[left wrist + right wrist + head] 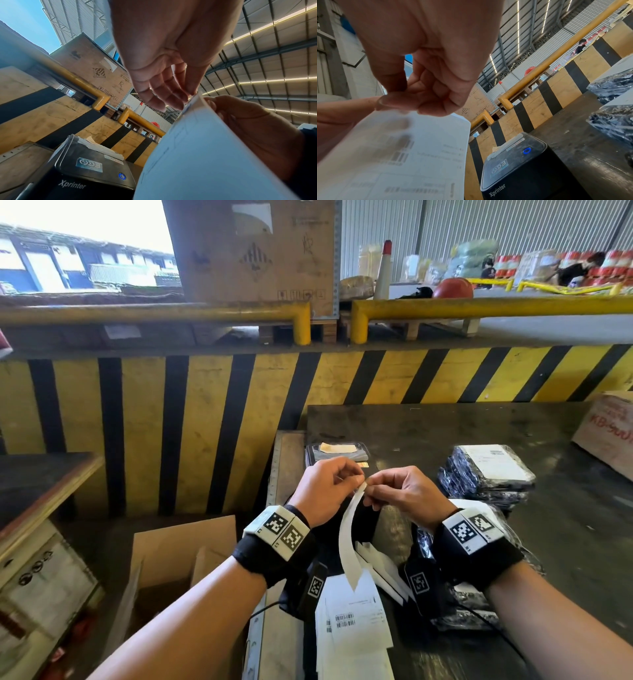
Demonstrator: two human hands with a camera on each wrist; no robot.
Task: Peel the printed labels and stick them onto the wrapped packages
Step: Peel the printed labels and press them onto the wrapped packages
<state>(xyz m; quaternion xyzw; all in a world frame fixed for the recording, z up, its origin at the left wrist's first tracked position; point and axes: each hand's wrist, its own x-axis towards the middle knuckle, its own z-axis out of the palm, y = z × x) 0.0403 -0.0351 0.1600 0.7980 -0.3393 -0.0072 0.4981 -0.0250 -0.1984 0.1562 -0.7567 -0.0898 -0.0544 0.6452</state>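
A white printed label (350, 537) hangs edge-on between my hands above the table. My left hand (325, 491) pinches its top corner, and my right hand (400, 491) pinches the same top edge from the other side. In the left wrist view the label (205, 155) shows its blank back below my left fingers (164, 94). Its barcode face (402, 155) shows in the right wrist view, under my right hand (412, 94). Several loose labels (356, 621) lie on the table below. Black wrapped packages (486, 474) are stacked at right, the top one carrying a label.
A black Xprinter label printer (89, 173) stands just beyond my hands. An open cardboard box (171, 563) sits low on the left. A plywood crate (609, 429) lies at the table's right edge. A yellow and black striped wall (205, 405) and yellow rails (479, 306) close the far side.
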